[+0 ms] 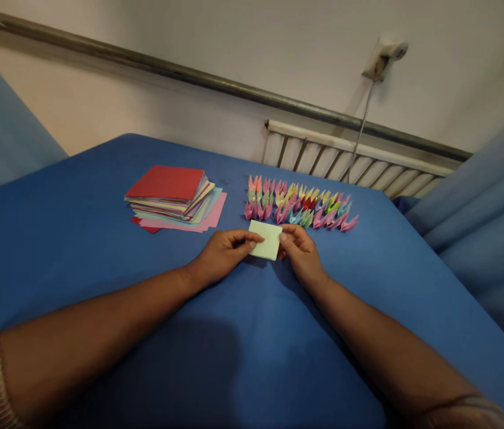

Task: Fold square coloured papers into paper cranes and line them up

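A pale green square of folded paper (266,239) is held a little above the blue cloth, its shadow just below. My left hand (227,250) pinches its left edge between thumb and fingers. On the opposite edge, the thumb and fingers of my right hand (301,253) are closed too. Just beyond the paper stand rows of folded paper cranes (308,202) in pink, yellow, green, red and blue. The layers of the green square cannot be counted from here.
A stack of coloured paper sheets (167,185), red on top, lies left of the cranes on the blue-covered table (77,238). Behind the table are a radiator (314,152), a metal pipe (216,81) and a wall fitting with a cord (379,59). Blue curtains (493,220) hang at both sides.
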`<control>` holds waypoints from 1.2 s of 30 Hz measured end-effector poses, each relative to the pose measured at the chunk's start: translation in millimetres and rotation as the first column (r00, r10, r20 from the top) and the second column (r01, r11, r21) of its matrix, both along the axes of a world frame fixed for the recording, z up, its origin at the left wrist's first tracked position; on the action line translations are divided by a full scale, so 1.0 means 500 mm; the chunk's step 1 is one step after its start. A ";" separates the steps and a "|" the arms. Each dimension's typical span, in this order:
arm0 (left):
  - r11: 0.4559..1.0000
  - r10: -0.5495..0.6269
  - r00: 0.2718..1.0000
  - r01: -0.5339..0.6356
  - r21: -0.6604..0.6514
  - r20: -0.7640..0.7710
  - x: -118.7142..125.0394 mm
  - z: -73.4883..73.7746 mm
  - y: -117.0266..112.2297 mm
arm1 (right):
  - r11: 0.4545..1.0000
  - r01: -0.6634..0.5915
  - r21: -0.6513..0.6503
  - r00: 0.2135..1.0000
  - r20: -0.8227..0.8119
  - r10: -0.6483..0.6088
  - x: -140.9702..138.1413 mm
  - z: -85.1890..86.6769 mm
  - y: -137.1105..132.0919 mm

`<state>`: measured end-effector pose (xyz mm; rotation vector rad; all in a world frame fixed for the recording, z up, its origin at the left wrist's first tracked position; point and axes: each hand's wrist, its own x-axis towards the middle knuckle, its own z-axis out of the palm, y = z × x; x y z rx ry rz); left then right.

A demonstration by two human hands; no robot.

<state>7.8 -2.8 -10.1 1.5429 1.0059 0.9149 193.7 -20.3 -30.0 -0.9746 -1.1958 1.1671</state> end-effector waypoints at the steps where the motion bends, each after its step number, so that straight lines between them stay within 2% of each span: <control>1: 0.999 0.032 0.999 -0.031 -0.024 0.037 0.000 0.000 0.002 | 1.000 0.006 0.031 1.000 -0.003 -0.005 0.001 0.001 -0.002; 5: 0.994 0.091 0.987 -0.081 -0.077 0.129 0.001 -0.001 0.007 | 0.994 -0.038 0.097 0.999 0.041 0.035 0.002 0.003 -0.009; 12: 1.000 0.023 0.999 -0.023 0.002 0.043 -0.001 0.007 -0.002 | 0.981 -0.179 0.080 0.982 0.074 0.173 -0.002 -0.009 -0.009; 22: 0.993 -0.103 0.995 0.102 0.057 0.007 0.002 0.011 -0.014 | 0.980 -0.120 0.161 0.979 0.184 0.089 0.009 0.007 -0.014; 29: 0.994 -0.110 0.993 0.110 -0.010 0.040 0.005 0.008 -0.018 | 0.981 -0.061 0.186 0.981 0.191 0.025 0.012 0.003 -0.007; 36: 0.992 -0.009 0.997 0.018 0.128 -0.070 0.004 -0.005 -0.013 | 0.994 0.023 0.108 0.993 0.115 -0.036 -0.004 0.000 -0.010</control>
